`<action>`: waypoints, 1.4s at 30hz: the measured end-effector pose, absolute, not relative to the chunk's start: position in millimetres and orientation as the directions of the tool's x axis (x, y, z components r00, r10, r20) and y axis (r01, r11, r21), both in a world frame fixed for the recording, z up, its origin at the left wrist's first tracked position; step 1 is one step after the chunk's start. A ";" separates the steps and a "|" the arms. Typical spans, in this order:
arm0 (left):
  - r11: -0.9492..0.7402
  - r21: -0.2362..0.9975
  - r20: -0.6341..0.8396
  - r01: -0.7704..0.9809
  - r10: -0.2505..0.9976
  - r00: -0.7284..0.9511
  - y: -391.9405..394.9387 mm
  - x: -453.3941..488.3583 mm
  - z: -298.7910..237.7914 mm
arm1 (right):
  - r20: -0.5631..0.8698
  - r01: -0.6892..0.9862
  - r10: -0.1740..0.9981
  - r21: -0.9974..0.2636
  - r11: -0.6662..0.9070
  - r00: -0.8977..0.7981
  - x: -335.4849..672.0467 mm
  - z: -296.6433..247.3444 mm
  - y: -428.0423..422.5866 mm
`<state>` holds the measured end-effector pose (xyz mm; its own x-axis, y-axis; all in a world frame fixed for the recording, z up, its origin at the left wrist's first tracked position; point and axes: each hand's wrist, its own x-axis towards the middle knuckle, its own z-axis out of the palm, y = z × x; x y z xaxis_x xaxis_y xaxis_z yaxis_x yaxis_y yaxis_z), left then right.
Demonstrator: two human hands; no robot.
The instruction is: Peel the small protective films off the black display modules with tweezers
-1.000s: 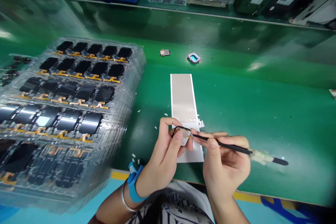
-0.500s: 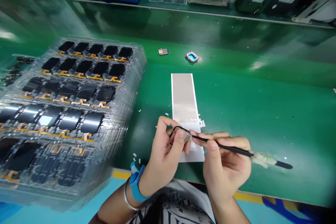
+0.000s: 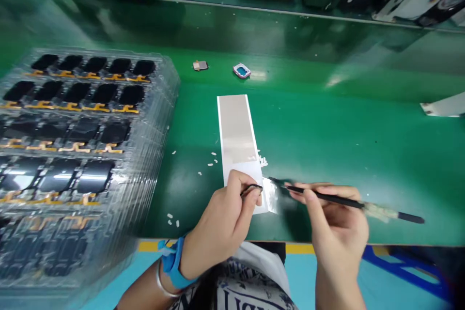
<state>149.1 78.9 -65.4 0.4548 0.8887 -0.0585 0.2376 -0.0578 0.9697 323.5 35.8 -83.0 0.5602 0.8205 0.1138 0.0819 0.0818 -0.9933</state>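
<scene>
My left hand (image 3: 227, 208) is closed on a small watch screen (image 3: 251, 187), of which only a thin black edge shows between thumb and fingers. Under that hand lies a long strip sheet (image 3: 238, 126), beige above and white below. In my right hand (image 3: 336, 220) is a pair of black tweezers (image 3: 337, 199), with pale tape wrapped near the rear end. Their tip points left and stands apart from the screen. Just right of the sheet's lower end is a shiny clear film (image 3: 271, 196).
Stacked clear trays (image 3: 152, 121) of black watch screens with orange flex cables fill the left. Farther back lie a small screen part (image 3: 200, 65) and a watch case (image 3: 241, 70) with a blue inside. Tiny white pieces (image 3: 263, 160) are scattered around the sheet. A shelf edge (image 3: 203, 1) crosses behind.
My right hand and the tweezers have drawn away to the right from the screen. My left hand has turned, hiding more of the screen. The whole view has shifted.
</scene>
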 end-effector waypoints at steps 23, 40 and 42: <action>-0.650 0.591 0.134 0.478 0.663 0.737 86.5 177.8 -70.2 | 0.088 0.343 0.838 -0.931 -0.123 0.538 334.9 -93.0 39.2; -0.668 0.565 0.178 0.484 0.672 0.719 85.6 175.4 -74.2 | 0.021 0.234 0.838 -0.964 -0.128 0.545 334.4 -93.4 37.3; -0.664 0.569 0.176 0.486 0.675 0.716 85.4 175.3 -74.6 | 0.003 0.198 0.835 -0.972 -0.126 0.550 334.4 -94.5 37.0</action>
